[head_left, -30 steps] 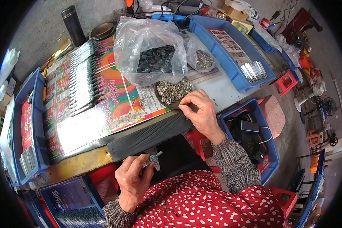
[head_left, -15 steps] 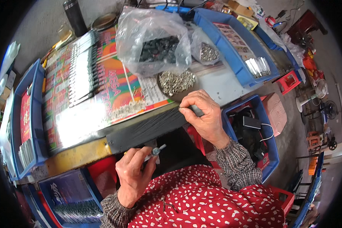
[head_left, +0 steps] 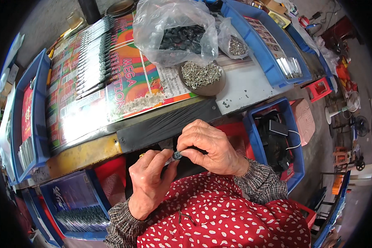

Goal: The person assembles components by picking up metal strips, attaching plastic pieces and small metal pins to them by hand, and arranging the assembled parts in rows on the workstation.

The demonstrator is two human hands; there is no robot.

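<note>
Over my red dotted apron, my left hand (head_left: 146, 180) is closed around a slim tool piece, whose grey-green end (head_left: 177, 156) shows past the fingertips. Most of the piece is hidden in the fingers. My right hand (head_left: 208, 151) is pinched at that end, fingertips touching or nearly touching it; what it holds is too small to make out. Beyond the hands, a round dish (head_left: 219, 84) of small silver metal pins (head_left: 200, 75) stands on the table. Behind it an open clear plastic bag (head_left: 146, 31) holds dark plastic parts (head_left: 182, 39).
A row of dark-handled silver tools (head_left: 96, 53) lies on the table's printed sheet. Blue bins stand at left (head_left: 40, 120), far right (head_left: 262, 49), lower left (head_left: 99, 194) and right, by the table edge (head_left: 295, 165). A small bag of metal bits (head_left: 237, 45) sits beside the large bag.
My right hand has come from beside the dish down and left to the piece in my left hand. The left hand keeps its hold. The view has shifted slightly.
</note>
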